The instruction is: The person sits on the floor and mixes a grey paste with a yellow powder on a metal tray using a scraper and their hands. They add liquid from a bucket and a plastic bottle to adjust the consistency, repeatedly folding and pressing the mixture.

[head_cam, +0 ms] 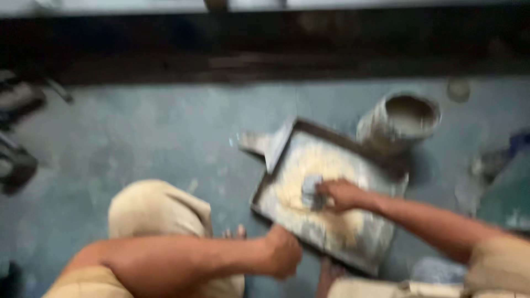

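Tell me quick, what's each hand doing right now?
Left hand: closed on the tray edge.
Right hand: closed on a small tool in the tray.

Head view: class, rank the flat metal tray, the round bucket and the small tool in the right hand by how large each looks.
1. Flat metal tray, largest.
2. Round bucket, clearly smaller, though it sits farther from the camera.
3. Small tool under the right hand, smallest; blur hides its full outline.

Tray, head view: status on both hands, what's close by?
Right hand grips small tool in pale mix. Left hand closed at tray near edge. Bucket beside far corner. Image blurred.
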### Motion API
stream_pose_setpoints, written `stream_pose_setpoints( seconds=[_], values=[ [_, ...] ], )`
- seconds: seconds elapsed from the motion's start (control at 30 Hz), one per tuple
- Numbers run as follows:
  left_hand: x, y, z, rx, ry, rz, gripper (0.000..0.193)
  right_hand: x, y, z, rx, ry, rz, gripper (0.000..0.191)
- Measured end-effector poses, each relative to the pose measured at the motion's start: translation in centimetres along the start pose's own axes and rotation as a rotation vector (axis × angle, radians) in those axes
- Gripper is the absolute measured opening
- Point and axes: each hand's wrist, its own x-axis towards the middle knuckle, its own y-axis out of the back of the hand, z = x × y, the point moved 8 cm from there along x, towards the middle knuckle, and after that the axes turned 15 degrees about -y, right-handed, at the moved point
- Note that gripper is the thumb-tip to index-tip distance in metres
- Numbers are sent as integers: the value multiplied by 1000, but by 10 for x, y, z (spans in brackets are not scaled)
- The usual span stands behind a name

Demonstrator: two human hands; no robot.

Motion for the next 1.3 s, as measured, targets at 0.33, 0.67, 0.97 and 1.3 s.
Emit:
stream_pose_setpoints(
  seconds=[0.33,0.67,0.97,1.3],
  values=[
    [95,-89,-79,213,-110,184,21,-12,-23,-59,40,102,-216,88],
    [111,-106,-109,37,-60,125,24,6,-80,-65,116,69,-364,72],
    [121,-127,-120,12,-30,168,26,3,-70,-78,147,63,-405,64],
    [80,-50,-79,11,-12,313,23,-3,-45,-57,84,-70,-194,46]
  ],
)
